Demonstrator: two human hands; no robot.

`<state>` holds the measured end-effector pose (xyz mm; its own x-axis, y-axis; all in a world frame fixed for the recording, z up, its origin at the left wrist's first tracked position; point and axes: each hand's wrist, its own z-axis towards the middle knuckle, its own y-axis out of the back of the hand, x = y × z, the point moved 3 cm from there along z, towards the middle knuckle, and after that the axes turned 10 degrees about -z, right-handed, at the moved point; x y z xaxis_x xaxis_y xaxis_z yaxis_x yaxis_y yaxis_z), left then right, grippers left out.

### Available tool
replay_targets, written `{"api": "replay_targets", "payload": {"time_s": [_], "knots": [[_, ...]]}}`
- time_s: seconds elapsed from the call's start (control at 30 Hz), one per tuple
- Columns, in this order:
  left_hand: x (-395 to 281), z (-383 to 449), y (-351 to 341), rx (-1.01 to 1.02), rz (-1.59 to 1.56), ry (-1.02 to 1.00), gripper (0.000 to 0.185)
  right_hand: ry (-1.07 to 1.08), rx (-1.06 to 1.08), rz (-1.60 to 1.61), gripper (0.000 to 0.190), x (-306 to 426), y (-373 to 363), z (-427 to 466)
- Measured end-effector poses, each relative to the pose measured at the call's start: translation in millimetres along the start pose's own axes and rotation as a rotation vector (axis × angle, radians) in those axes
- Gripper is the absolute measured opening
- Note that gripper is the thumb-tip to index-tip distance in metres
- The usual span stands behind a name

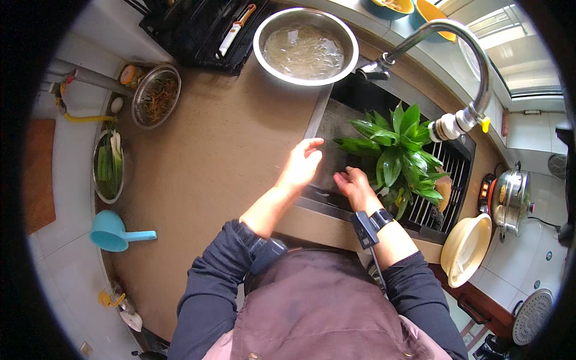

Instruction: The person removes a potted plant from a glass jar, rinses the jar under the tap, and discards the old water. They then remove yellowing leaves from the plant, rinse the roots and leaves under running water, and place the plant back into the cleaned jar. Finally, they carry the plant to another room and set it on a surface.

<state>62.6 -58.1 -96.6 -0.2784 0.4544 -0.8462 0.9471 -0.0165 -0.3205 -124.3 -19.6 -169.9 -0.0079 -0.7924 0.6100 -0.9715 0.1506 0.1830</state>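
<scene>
My left hand (301, 165) is held over the near left edge of the sink (317, 118), with nothing in it; its thumb and fingers are apart. My right hand (354, 185) hovers inside the sink's near side, palm turned inward, fingers loosely bent and holding nothing. Just to its right stands a plant with glossy green leaves (400, 153), whose base is mostly hidden by the leaves and my right arm. A curved metal faucet (483, 67) arches over the sink, its white nozzle (450, 128) close to the leaves.
A steel bowl of water with pale strands (306, 51) stands beyond the sink. To the right are a metal rack (456, 173), a cream basin (465, 252) and a lidded steel pot (510, 202). Leftward sit a blue dipper (110, 231), scallions (110, 162) and a steel bowl (155, 96).
</scene>
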Motion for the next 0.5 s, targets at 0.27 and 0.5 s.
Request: {"api": "replay_targets", "payload": {"time_s": [0.27, 0.5], "knots": [[-2, 1, 23, 0.086, -0.034, 0.085, 0.032, -0.166, -0.231, 1.235, 0.038, -69, 33, 100], [12, -8, 26, 0.034, -0.095, 0.195, 0.034, -0.071, -0.209, 1.334, 0.025, -120, 67, 161]]}}
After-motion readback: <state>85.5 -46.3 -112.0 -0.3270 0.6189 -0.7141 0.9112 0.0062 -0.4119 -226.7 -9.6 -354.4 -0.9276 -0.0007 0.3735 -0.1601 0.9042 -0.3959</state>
